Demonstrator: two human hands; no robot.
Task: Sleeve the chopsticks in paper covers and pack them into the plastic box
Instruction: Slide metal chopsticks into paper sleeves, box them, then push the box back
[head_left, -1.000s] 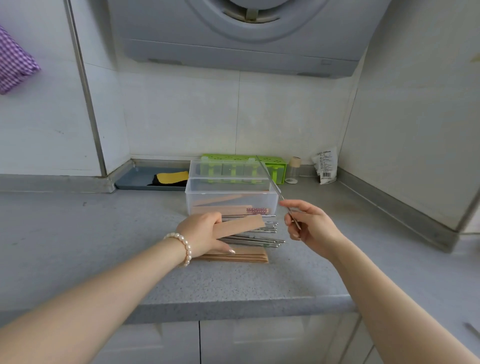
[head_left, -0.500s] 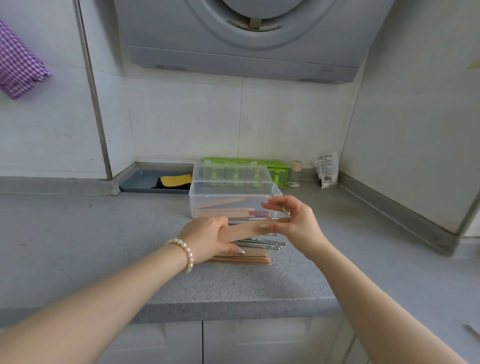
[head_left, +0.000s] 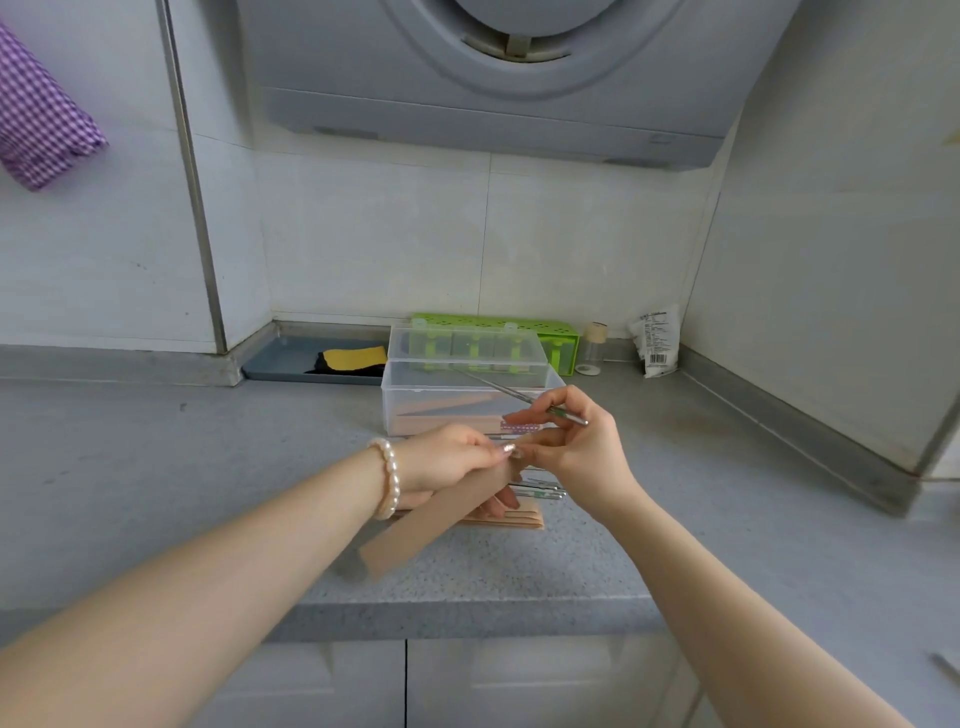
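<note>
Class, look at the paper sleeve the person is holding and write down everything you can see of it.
The paper sleeve is a long, flat strip of plain tan paper, kraft-like and unprinted. It slants from lower left up to the right, lifted above the grey counter. The left hand grips its upper part; the right hand, holding metal chopsticks, meets it at the top end. Its lower end hangs free, casting a shadow.

Left hand (head_left: 447, 457) gripping a brown paper cover (head_left: 436, 514) slanting toward the table's (head_left: 208, 467) front edge, right hand (head_left: 576, 447) pinching a metal chopstick (head_left: 511, 391) over the clear plastic box (head_left: 441, 400), loose chopsticks (head_left: 543, 488) and stacked covers (head_left: 519, 518) just beneath.
</note>
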